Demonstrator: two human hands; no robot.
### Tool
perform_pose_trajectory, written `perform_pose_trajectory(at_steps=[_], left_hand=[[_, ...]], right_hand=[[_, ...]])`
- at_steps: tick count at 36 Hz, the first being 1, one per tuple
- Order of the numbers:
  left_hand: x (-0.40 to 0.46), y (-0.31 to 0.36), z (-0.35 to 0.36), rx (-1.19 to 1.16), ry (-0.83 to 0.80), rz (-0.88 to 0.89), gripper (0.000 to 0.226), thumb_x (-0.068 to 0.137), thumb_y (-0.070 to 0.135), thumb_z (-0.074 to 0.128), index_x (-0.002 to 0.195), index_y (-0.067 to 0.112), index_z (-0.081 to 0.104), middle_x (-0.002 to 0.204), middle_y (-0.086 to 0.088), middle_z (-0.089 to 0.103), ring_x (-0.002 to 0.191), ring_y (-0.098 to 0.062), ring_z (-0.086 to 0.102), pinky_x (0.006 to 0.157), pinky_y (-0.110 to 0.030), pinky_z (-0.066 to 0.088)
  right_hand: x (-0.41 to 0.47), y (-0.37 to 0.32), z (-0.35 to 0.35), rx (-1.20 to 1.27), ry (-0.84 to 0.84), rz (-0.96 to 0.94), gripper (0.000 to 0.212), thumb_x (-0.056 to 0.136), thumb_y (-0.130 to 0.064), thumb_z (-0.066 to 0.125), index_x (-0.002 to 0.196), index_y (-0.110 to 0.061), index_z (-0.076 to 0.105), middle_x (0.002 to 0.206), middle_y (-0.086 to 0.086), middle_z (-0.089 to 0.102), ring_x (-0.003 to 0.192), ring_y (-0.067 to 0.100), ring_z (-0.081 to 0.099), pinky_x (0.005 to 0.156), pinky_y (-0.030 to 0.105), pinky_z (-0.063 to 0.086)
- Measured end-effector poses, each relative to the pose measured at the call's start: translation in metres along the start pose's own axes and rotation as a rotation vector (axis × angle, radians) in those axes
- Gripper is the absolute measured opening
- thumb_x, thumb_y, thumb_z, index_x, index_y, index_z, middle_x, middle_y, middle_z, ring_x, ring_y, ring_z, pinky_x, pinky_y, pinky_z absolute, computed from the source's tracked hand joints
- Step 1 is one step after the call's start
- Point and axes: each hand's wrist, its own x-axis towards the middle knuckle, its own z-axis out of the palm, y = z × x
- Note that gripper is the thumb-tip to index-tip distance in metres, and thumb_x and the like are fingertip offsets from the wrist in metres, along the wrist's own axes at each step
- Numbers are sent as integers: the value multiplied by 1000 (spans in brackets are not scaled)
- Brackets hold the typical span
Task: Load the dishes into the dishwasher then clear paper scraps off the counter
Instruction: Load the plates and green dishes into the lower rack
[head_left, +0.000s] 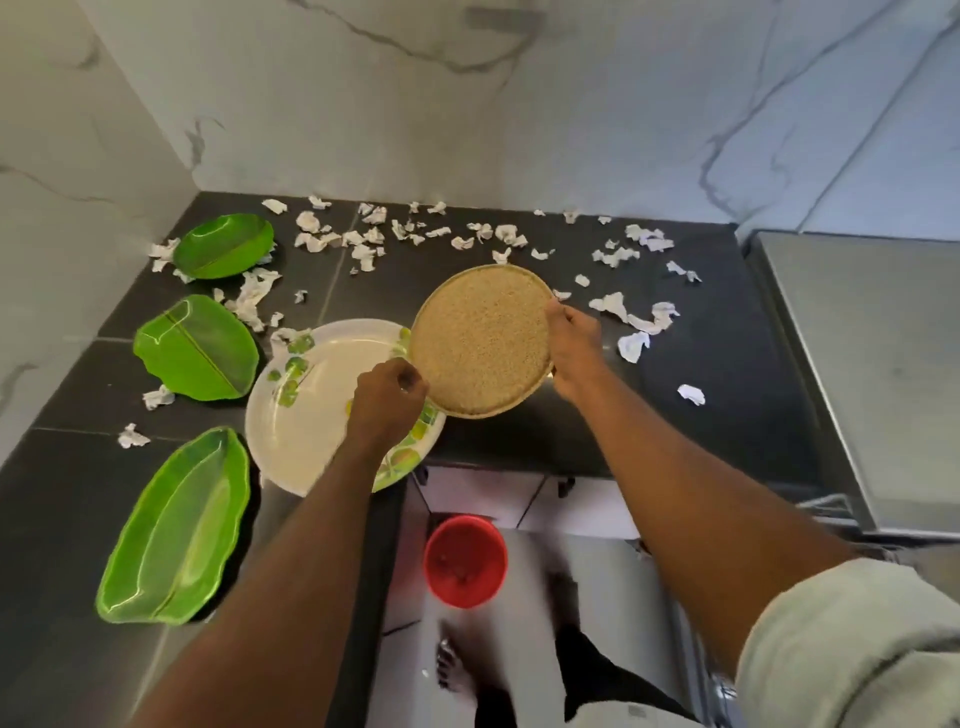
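Note:
A round tan speckled plate (480, 340) is tilted up above the dark counter (701, 374). My right hand (574, 351) grips its right rim and my left hand (387, 400) pinches its lower left rim. Beneath my left hand lies a large white plate with green fruit prints (306, 410), overhanging the counter's front edge. Three green leaf-shaped dishes sit at the left: one at the back (223, 245), one in the middle (197, 347), one nearest me (176, 530). White paper scraps (641, 319) are strewn over the counter's back and right.
A steel-grey appliance top (878, 374) adjoins the counter on the right. A red bucket (465, 560) stands on the white floor below, beside my bare foot (452, 667). Marble walls close off the back and left.

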Motion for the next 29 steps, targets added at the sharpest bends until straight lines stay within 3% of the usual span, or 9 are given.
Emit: perform_pose_trajectory(at_steps=[4,6,10,12,15,18,23,29], left_hand=[[-37,29,37,-21,-63,73,8,86,18,70,87,10,72,83,-1,70,79,-18,62,77,-29,46],[-53,45,52,-3,-95,122,6,85,16,71,83,10,71,78,-1,67,72,-17,60,71,-32,48],[-89,72,82,12,-122,148,7,84,16,71,83,9,71,78,-5,70,68,-16,58,67,-26,39],[-114,83,97,24,-143,165,9,83,18,72,83,9,71,77,-5,70,68,-16,57,68,-26,38],[-155,102,121,49,-174,184,11,85,19,72,85,8,71,74,2,62,70,-16,56,68,-26,37],[-199,120,152,55,-214,190,10,86,15,71,84,6,70,76,0,62,73,-20,57,67,-30,39],[-288,152,215,77,-296,196,10,88,18,70,87,8,71,80,-5,68,76,-25,63,70,-31,47],[-397,204,290,89,-450,259,6,86,17,71,86,11,69,82,-1,68,79,-23,64,74,-32,49]], right_hand=[[-36,15,-76,-40,-26,11,26,101,-34,58,107,-12,69,105,6,69,92,16,64,70,30,56],[-50,19,-111,-74,-36,-12,32,100,-33,59,113,-6,68,108,10,68,94,17,64,70,29,55],[-80,30,-172,-132,1,-40,26,98,-33,62,106,-10,71,103,8,70,96,22,66,80,37,59],[-97,40,-203,-128,12,-27,24,97,-35,64,103,-13,71,99,5,70,91,22,67,75,40,60],[-124,63,-251,-76,6,-19,24,97,-35,64,102,-12,71,95,5,70,85,20,65,65,34,57],[-155,89,-303,-81,6,-23,25,99,-32,61,105,-9,70,96,5,69,85,17,63,64,25,55],[-220,138,-400,-100,-52,-2,22,97,-27,64,108,-9,70,90,1,72,78,13,66,68,30,56],[-308,200,-523,-68,-8,126,7,98,-14,63,102,-16,68,103,9,73,94,25,71,78,40,61]])
